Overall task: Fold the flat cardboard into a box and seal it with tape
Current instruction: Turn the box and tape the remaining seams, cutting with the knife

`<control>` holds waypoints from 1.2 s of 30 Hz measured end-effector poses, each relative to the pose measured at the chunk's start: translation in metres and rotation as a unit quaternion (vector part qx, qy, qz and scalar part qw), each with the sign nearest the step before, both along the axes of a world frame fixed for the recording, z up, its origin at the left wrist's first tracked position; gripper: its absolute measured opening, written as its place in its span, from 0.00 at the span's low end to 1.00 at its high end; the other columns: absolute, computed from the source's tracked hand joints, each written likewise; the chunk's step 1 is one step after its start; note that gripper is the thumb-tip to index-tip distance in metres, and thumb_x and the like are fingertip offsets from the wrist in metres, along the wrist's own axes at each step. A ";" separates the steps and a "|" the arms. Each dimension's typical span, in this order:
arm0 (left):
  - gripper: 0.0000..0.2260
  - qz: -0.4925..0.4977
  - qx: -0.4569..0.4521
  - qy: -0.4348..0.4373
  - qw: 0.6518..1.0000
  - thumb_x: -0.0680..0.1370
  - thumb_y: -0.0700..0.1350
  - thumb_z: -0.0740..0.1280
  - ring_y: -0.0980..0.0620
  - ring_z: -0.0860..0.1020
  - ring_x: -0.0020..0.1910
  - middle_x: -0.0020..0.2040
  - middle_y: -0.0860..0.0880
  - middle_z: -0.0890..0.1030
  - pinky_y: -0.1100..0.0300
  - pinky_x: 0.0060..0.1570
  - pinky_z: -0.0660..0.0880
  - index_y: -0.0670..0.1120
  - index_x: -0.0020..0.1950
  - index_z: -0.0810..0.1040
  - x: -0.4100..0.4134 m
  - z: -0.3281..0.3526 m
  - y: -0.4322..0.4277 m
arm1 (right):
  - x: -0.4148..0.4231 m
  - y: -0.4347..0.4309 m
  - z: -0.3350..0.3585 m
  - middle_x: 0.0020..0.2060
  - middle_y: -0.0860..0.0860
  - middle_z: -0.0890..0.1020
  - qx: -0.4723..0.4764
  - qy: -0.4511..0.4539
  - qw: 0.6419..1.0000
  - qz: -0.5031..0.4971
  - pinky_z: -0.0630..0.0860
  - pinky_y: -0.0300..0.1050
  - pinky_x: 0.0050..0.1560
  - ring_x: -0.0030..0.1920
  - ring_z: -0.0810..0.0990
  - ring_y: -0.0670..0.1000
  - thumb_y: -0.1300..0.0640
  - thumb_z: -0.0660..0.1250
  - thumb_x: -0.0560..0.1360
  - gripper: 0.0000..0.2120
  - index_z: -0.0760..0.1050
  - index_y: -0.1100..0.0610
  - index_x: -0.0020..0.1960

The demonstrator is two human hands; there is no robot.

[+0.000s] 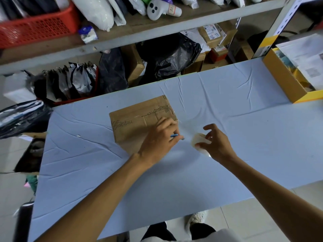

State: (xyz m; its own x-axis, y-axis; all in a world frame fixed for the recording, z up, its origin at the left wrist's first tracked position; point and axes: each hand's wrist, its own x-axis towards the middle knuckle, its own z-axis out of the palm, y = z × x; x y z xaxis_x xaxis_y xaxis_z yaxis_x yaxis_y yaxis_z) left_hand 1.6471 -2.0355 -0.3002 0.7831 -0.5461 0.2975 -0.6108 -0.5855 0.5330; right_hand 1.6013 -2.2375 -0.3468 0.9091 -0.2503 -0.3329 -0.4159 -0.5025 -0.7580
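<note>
Your cardboard (138, 123) lies mid-table (104, 172), on the far side of your hands, and already reads as a low closed box: flaps down, a seam running across the top. Glossy film seems to lie along that seam toward the right edge, so judge folding done and sealing under way; whether any other seam is taped cannot be told from here. Your left hand (157, 138) rests on the box's near right corner, fingers curled round a thin blue tool (174, 135), pen or cutter, too small to say. Your right hand (216, 142) sits just right of the box on the cloth, gripping the tape roll (199, 141) with 1 finger lifted. Likely left: cut the strip, press it down, check the remaining seams. Count: 1 box, 1 tape roll, 1 blue tool, 2 hands; also 1 yellow-edged carton (283, 81) at the table's far right.
</note>
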 end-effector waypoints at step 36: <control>0.22 0.104 0.102 0.034 0.989 0.74 0.55 0.67 0.45 0.61 0.71 0.69 0.47 0.68 0.49 0.70 0.56 0.51 0.66 0.73 0.042 0.020 0.004 | 0.047 0.037 0.052 0.41 0.57 0.79 0.210 0.019 0.977 -0.033 0.77 0.47 0.48 0.42 0.80 0.55 0.62 0.70 0.73 0.18 0.71 0.64 0.61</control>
